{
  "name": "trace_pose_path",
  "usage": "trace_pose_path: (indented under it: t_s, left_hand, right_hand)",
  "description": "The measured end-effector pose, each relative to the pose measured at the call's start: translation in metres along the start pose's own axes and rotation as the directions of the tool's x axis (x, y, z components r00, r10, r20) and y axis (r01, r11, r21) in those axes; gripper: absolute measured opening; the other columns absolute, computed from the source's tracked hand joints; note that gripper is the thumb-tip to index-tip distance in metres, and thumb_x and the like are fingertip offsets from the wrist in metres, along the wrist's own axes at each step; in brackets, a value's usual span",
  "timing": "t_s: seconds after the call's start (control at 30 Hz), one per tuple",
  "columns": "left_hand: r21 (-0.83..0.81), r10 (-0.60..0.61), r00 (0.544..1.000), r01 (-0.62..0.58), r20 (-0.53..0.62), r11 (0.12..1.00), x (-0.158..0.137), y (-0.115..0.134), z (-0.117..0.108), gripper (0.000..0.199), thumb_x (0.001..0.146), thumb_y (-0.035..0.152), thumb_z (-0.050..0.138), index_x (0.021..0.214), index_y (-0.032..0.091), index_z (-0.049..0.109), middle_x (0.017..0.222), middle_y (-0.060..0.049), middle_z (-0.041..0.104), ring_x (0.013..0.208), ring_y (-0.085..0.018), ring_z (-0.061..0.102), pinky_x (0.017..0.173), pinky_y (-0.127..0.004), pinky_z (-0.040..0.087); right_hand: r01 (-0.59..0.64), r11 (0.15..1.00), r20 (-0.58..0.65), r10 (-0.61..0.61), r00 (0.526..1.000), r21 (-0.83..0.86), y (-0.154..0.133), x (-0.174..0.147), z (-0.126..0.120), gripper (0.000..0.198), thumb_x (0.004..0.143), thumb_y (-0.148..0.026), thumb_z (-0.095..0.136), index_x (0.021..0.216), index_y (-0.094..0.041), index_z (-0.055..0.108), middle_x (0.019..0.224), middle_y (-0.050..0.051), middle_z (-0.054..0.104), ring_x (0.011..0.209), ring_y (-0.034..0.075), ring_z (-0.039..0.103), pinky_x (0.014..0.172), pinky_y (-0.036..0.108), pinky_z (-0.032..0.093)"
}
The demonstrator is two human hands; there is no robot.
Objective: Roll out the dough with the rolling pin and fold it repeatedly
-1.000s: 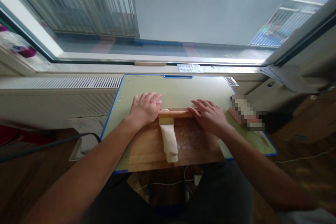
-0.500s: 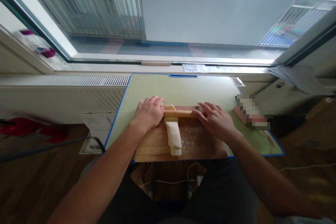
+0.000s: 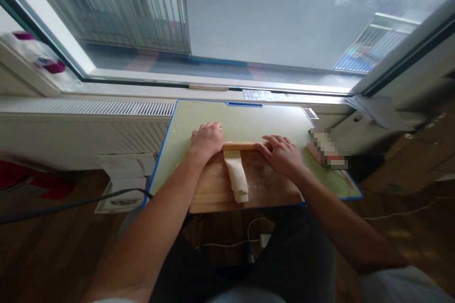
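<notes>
A wooden rolling pin (image 3: 241, 146) lies crosswise over the far end of a long, pale strip of dough (image 3: 236, 176). My left hand (image 3: 207, 139) is closed over the pin's left end, its fingers curled. At the other end, my right hand (image 3: 282, 154) grips the pin with thumb and bent fingers. Both hands hide the pin's tips. Beneath the dough is a wooden board (image 3: 209, 197), dusted with flour right of the strip. The dough's near end looks folded or layered.
Under the wooden board is a pale green board (image 3: 192, 116) with a blue rim. A pixelated item (image 3: 329, 149) sits at its right. Behind stand a radiator (image 3: 135, 106) and a window sill with papers (image 3: 256, 95). A dark strap (image 3: 106, 194) crosses at the left.
Both hands have pushed the rolling pin away from me, to the far end of the dough. The dough tip that showed beyond the pin is now mostly covered. The camera view has shifted slightly.
</notes>
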State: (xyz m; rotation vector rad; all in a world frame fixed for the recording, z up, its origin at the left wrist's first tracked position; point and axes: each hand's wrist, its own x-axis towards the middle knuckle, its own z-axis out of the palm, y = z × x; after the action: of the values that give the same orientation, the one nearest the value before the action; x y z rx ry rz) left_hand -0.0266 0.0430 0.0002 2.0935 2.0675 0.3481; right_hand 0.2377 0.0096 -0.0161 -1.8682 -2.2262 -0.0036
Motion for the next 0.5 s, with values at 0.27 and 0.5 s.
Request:
trace_pose_path:
  t_s: [0.27,0.5]
  left_hand:
    - [-0.106,-0.030,0.999,0.032,0.022,0.994,0.028,0.006,-0.004,0.047,0.108,0.035,0.035,0.123,0.023,0.078,0.131,-0.017,0.078,0.128,-0.034,0.069,0.105,-0.051,0.054]
    - [-0.262,0.010,1.000,-0.009,0.006,0.965,0.026,-0.003,-0.012,0.047,0.108,0.048,0.039,0.123,0.027,0.079,0.128,-0.011,0.081,0.118,-0.029,0.073,0.100,-0.040,0.054]
  right_hand:
    - [-0.213,0.970,0.015,0.216,0.976,-0.114,-0.009,0.044,0.008,0.070,0.112,-0.070,0.030,0.103,-0.020,0.077,0.117,0.017,0.076,0.117,0.032,0.065,0.099,0.043,0.049]
    - [-0.274,0.951,-0.035,0.272,0.962,-0.144,0.000,0.047,-0.004,0.081,0.111,-0.074,0.021,0.109,-0.016,0.077,0.114,0.021,0.077,0.109,0.032,0.068,0.095,0.041,0.048]
